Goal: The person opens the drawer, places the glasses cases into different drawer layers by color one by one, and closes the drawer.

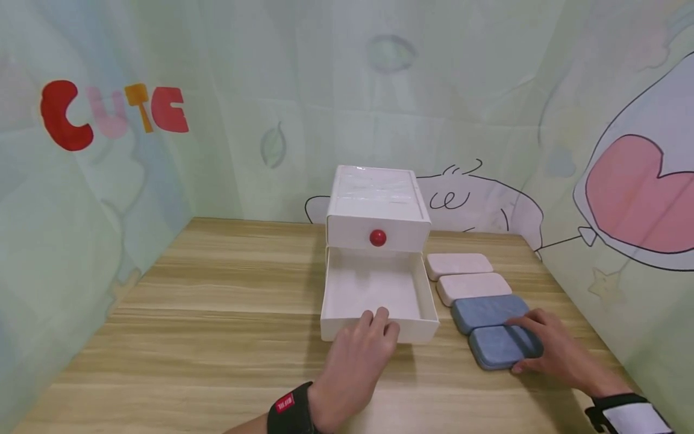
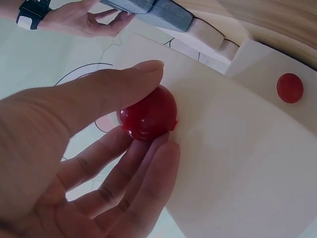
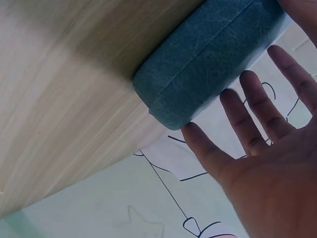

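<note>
A small white two-drawer box (image 1: 379, 193) stands on the table with its lower drawer (image 1: 374, 283) pulled out, bare inside. My left hand (image 1: 360, 355) is at that drawer's front; in the left wrist view its thumb and fingers pinch the round red knob (image 2: 151, 114). My right hand (image 1: 558, 349) straddles the nearest blue glasses case (image 1: 501, 348), thumb at the near edge and fingers over the far side. In the right wrist view its spread, fairly straight fingertips (image 3: 247, 77) touch the edge of the case (image 3: 198, 64).
A second blue case (image 1: 485, 310) and two pale pink cases (image 1: 472, 288) lie in a row right of the drawer. The upper drawer is closed, with its own red knob (image 1: 378, 237). Printed cloth (image 1: 271, 90) hangs behind and beside the wooden table (image 1: 217, 319).
</note>
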`<act>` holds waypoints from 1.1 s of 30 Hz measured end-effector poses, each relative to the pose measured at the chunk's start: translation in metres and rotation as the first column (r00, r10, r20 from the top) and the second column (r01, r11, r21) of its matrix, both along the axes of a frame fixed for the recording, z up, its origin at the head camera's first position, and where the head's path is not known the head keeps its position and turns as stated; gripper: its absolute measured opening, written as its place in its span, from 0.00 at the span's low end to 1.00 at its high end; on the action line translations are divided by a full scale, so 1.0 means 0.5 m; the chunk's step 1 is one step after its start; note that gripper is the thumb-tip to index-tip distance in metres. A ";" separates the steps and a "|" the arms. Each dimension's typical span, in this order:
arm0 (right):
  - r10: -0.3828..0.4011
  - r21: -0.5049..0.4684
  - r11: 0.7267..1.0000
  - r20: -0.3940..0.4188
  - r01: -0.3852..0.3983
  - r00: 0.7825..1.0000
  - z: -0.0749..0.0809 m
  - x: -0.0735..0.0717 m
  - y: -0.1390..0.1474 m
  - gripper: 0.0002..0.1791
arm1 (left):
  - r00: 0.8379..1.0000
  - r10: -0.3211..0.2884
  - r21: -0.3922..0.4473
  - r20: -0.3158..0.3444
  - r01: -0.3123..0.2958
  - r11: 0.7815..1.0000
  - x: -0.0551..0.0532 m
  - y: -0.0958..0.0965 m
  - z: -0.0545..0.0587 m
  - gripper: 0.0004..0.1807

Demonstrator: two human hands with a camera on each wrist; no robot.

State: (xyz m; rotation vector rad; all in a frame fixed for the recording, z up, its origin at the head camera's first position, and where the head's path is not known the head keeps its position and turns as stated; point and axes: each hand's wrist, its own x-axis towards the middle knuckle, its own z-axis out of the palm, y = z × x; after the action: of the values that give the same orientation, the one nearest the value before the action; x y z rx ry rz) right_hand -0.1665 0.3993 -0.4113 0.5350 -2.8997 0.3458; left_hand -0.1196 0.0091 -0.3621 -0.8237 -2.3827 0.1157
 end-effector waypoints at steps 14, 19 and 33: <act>-0.062 0.046 0.997 0.126 0.057 0.990 0.006 0.006 0.004 0.43 | 1.000 -0.010 0.005 -0.005 0.010 1.000 0.001 0.004 -0.001 0.13; 0.006 0.008 1.000 0.116 -0.007 0.993 0.000 0.010 0.015 0.45 | 1.000 -0.011 0.008 -0.010 0.011 1.000 0.001 0.005 -0.002 0.13; 0.170 0.059 0.984 -0.043 -0.167 0.985 -0.008 0.010 0.024 0.41 | 1.000 0.002 -0.007 -0.009 -0.002 1.000 0.000 0.003 -0.006 0.13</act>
State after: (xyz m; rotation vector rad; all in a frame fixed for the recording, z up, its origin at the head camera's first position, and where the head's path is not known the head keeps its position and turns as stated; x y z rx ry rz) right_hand -0.1614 0.4114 -0.4152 0.7893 -2.8315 0.2719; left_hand -0.1195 0.0106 -0.3649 -0.8220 -2.3756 0.1281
